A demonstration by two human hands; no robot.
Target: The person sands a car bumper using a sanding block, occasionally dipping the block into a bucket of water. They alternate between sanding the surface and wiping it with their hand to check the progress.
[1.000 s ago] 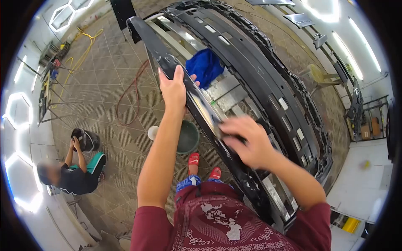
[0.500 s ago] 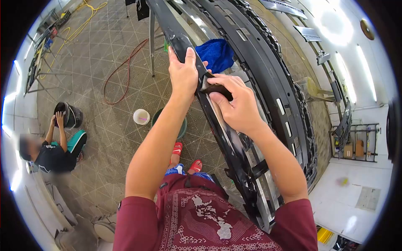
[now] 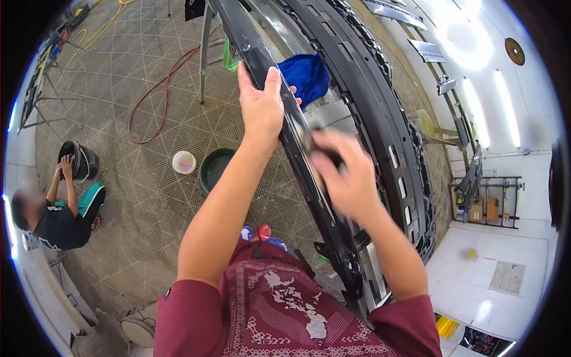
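Observation:
My left hand (image 3: 262, 107) is wrapped round a long, narrow black car trim piece (image 3: 256, 56), its thumb on the near side and fingertips showing past the far edge. The trim runs from the top of the view down toward my waist and has a wet-looking shine. My right hand (image 3: 348, 172), blurred by motion, is closed on a dark piece of sandpaper (image 3: 309, 140) against the strip's edge, just below my left hand. Beyond it lies a black bumper (image 3: 375, 101) with several slots. A blue cloth (image 3: 306, 77) rests between the two parts.
A green basin (image 3: 215, 169) and a white tub (image 3: 184, 162) stand on the patterned floor left of the trim. A co-worker (image 3: 62, 217) crouches at far left, hands at a black bucket (image 3: 80, 160). A red hose (image 3: 163, 107) crosses the floor. A metal stand leg (image 3: 204, 65) supports the trim.
My right hand has moved a little down and right along the trim with the sandpaper. My left hand keeps its grip. The view has shifted slightly, showing more of the green basin.

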